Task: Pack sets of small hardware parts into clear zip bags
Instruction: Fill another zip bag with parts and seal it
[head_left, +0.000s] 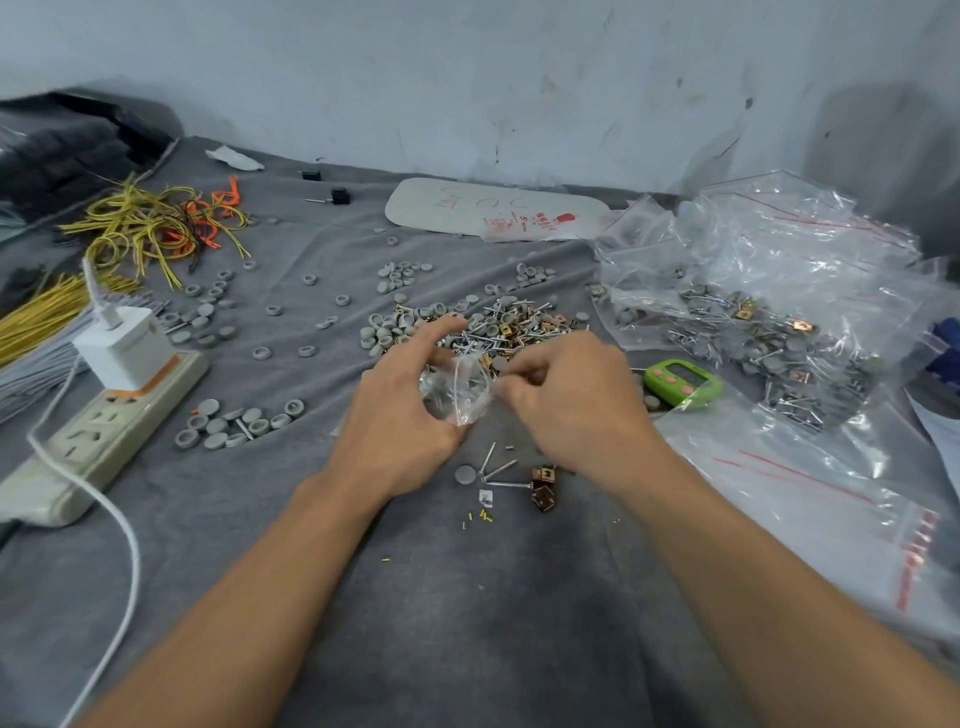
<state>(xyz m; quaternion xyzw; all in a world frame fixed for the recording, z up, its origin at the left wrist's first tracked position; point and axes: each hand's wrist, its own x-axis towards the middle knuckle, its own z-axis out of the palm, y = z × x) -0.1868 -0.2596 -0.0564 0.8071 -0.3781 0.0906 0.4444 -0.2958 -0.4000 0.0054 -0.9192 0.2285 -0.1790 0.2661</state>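
Small zip bag (460, 392), frame centre: fingers of left hand (400, 415) and right hand (571, 402) pinch its sides. Loose screws (500, 469) just below.

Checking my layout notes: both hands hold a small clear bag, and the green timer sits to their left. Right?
No: the head view shows the green timer to their right. The left hand and right hand do hold the small clear bag.
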